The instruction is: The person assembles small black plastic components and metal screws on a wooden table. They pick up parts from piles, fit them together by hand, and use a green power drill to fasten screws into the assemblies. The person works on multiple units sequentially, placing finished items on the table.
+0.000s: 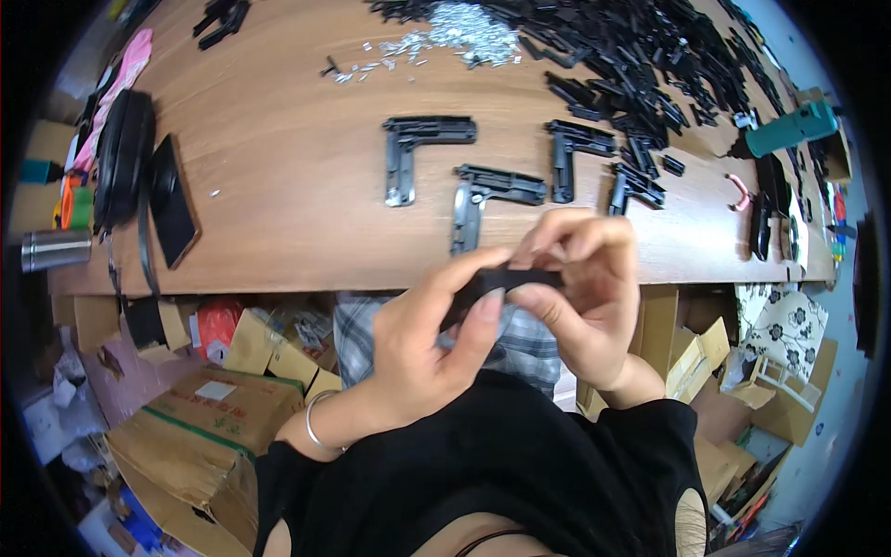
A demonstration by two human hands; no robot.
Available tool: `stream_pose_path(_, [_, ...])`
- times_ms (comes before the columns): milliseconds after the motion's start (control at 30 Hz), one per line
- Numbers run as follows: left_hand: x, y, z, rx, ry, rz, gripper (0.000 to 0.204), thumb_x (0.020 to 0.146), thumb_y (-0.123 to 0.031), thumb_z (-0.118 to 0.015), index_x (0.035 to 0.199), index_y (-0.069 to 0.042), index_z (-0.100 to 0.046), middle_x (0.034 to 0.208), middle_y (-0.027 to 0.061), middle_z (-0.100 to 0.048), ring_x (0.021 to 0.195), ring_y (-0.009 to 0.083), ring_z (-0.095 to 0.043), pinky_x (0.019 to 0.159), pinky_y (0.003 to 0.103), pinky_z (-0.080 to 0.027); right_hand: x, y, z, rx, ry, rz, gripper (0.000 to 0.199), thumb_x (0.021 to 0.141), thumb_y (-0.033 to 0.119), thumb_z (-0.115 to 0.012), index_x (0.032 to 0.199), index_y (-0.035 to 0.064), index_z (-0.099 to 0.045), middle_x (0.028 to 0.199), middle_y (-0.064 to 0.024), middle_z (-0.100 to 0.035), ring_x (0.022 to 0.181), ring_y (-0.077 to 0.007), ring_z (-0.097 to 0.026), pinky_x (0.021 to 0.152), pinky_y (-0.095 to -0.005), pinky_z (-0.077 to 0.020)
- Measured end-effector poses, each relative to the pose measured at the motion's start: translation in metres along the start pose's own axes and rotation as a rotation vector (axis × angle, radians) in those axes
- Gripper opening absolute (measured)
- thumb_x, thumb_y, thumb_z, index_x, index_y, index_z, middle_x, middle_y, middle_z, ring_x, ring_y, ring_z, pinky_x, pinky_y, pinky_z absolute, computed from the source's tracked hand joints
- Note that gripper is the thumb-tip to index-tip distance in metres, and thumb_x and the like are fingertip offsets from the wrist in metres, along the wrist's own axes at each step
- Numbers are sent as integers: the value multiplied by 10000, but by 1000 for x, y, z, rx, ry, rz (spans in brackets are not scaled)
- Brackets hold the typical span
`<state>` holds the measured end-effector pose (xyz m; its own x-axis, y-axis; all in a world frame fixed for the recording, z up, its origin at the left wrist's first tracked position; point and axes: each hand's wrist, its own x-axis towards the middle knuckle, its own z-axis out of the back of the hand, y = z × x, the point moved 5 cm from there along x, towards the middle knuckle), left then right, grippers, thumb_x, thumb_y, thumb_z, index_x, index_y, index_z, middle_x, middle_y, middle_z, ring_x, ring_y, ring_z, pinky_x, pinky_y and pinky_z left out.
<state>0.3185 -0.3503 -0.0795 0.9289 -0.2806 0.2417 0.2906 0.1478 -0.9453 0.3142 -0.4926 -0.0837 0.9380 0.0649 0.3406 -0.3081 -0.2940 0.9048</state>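
Just in front of the table edge, my left hand (418, 339) and my right hand (594, 297) are closed on one small black part (497, 279). Fingers cover much of it, so its full shape cannot be made out. The left thumb presses on its near side, and the right thumb and fingers pinch its right end. Beyond my hands lie black pistol-shaped pieces: the nearest pistol (506, 186), another pistol (432, 129) farther left, a third pistol (580, 139) to the right, and a smaller one (636, 186) beside it.
A heap of black parts (622, 65) fills the far right, next to a pile of small silvery pieces (464, 37). At left lie a phone (172, 204), a black bag (125, 158) and a metal cup (56, 251). A teal bottle (794, 128) is at right; cardboard boxes (190, 427) stand below.
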Motion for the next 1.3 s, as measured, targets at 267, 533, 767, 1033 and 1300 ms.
stream_pose_path(267, [1,-10,1,-41,-4,-324,477,755,-139,-714,1147,11,-487,716,91,-658,519,93,-560,491,207,-447,-9,-11,-7,693,34,-705,113,798,32,-645,862,50,-554,923,-74,-538,886,-147,-517,810,-276,-420])
stream_pose_path(533, [6,-23,-7,125,231,-392,397,798,-342,-666,1035,-27,-617,595,57,-598,479,175,-579,420,263,-433,-17,-10,-4,711,44,-854,194,761,15,-676,902,48,-547,891,-32,-533,830,-104,-511,735,-240,-428])
stream_pose_path(767, [0,-4,2,140,155,-88,296,797,-163,-667,1029,-8,-567,837,122,-648,605,142,-611,537,262,-491,11,7,18,146,162,-557,131,850,-7,-580,978,20,-593,927,-8,-608,867,-84,-576,760,-232,-477])
stream_pose_path(1033, [35,69,101,47,-478,200,214,943,-157,-483,1108,-20,-484,903,52,-491,786,102,-507,692,235,-422,82,37,167,-1507,-264,-7,132,721,50,-677,841,6,-644,681,-48,-622,594,-115,-545,568,-241,-432])
stream_pose_path(1300, [43,42,77,1118,-424,-79,208,833,-159,-589,1006,-49,-557,1108,156,-449,1134,327,-348,962,455,-253,92,40,176,-1376,-183,-193,280,724,-8,-652,997,48,-626,696,-27,-601,582,-70,-520,568,-205,-429])
